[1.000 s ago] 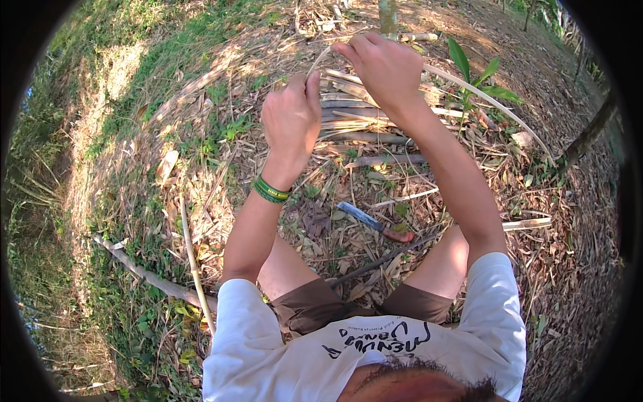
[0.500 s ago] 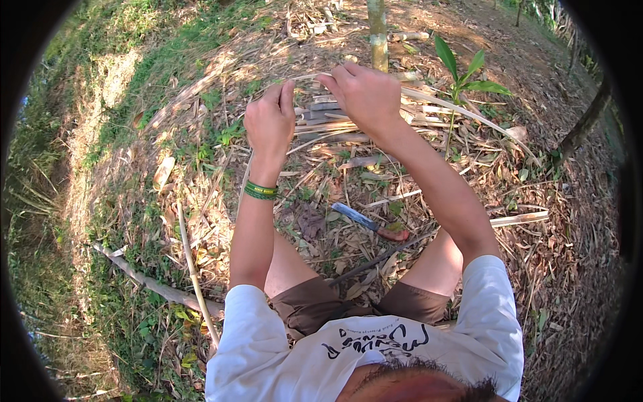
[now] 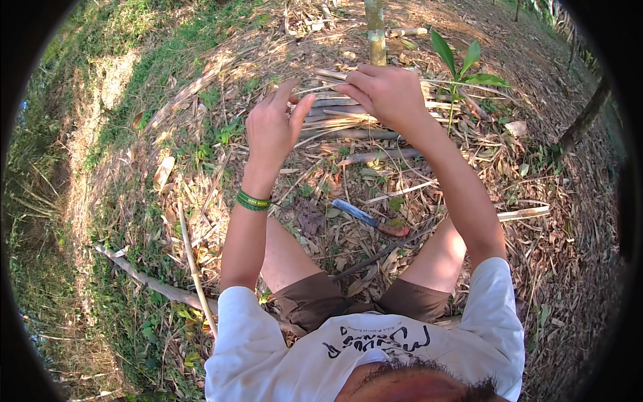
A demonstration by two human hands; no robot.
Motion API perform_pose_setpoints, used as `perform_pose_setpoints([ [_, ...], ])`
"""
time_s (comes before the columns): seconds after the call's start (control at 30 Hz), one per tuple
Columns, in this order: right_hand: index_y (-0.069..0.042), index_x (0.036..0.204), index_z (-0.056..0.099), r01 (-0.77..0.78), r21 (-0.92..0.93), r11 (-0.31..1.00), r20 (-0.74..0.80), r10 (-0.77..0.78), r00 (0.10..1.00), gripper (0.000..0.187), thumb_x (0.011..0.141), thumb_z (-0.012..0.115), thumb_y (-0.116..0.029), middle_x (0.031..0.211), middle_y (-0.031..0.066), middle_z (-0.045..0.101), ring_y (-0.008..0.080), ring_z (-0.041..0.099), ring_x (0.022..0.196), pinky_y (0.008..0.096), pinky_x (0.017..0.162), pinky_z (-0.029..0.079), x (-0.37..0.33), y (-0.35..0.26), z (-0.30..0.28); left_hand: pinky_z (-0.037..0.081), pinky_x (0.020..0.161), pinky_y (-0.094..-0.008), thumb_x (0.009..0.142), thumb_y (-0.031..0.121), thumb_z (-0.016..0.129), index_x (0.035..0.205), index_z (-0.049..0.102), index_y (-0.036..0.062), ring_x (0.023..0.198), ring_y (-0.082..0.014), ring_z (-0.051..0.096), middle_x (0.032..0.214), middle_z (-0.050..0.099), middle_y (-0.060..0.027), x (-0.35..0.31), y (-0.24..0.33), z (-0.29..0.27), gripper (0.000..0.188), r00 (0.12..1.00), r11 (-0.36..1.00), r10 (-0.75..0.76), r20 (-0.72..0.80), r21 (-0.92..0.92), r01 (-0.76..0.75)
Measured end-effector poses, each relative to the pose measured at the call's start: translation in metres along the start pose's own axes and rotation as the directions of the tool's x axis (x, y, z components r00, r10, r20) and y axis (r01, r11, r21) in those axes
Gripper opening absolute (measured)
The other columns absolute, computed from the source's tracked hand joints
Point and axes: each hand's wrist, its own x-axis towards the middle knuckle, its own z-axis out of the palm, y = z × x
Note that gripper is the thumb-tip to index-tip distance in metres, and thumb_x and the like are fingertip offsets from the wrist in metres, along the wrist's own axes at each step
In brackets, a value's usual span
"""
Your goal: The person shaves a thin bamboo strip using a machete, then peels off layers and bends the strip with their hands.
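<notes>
A thin pale strip, bamboo by its look, [image 3: 316,88] is pinched in my right hand [image 3: 390,99]. One end of it points left to my left hand [image 3: 273,130], and the other runs out to the right beyond my knuckles. My left hand has its thumb and fingers spread around the strip's left end, without visibly gripping it; whether they touch it I cannot tell. Just past both hands lies a stack of split bamboo pieces [image 3: 362,134] on the ground. Between my legs rests a knife [image 3: 362,214] with a bluish blade and a brown handle.
A slim tree trunk [image 3: 376,33] rises behind the stack, with a green leafy plant [image 3: 459,67] to its right. A dark stick [image 3: 385,253] crosses between my knees. At left lie a grey branch [image 3: 151,281] and a pale pole [image 3: 192,268]. Dry leaves cover the ground.
My left hand has opened from its pinch on the strip. The strip no longer shows along my left forearm or curves down to the far right. My right hand has shifted slightly right.
</notes>
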Motion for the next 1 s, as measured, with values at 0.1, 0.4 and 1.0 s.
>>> perform_pose_setpoints([
  [0.1, -0.014, 0.08, 0.07, -0.141, -0.052, 0.989, -0.034, 0.14, 0.99, 0.028, 0.089, 0.069, -0.04, 0.072, 0.0005, 0.066, 0.0222, 0.064, 0.058, 0.035, 0.049, 0.048, -0.002, -0.002, 0.008, 0.045, 0.051, -0.0439, 0.096, 0.033, 0.064, 0.089, 0.068, 0.0051, 0.056, -0.0356, 0.061, 0.064, 0.063, -0.0159, 0.004, 0.01, 0.002, 0.029, 0.991, 0.997, -0.072, 0.115, 0.035, 0.068],
  [0.4, -0.014, 0.076, 0.068, -0.112, -0.089, 0.99, -0.047, 0.108, 0.993, 0.028, 0.09, 0.067, -0.037, 0.07, 0.0016, 0.066, 0.0232, 0.066, 0.061, 0.0336, 0.051, 0.05, 0.0, 0.018, -0.002, 0.04, 0.047, -0.0449, 0.098, 0.031, 0.062, 0.076, 0.065, 0.0064, 0.051, -0.0381, 0.057, 0.056, 0.057, -0.0168, -0.008, 0.003, 0.001, 0.033, 0.979, 0.978, -0.194, 0.06, 0.088, 0.189],
  [1.0, -0.018, 0.09, 0.072, -0.172, -0.065, 0.983, 0.093, 0.178, 0.98, 0.026, 0.095, 0.06, -0.039, 0.077, 0.0019, 0.069, 0.0256, 0.068, 0.066, 0.0398, 0.054, 0.052, -0.033, 0.06, -0.009, 0.041, 0.047, -0.0436, 0.098, 0.027, 0.063, 0.084, 0.068, 0.005, 0.051, -0.035, 0.058, 0.057, 0.058, -0.0148, -0.041, -0.007, -0.022, 0.026, 0.959, 0.965, -0.242, 0.147, 0.143, 0.222],
])
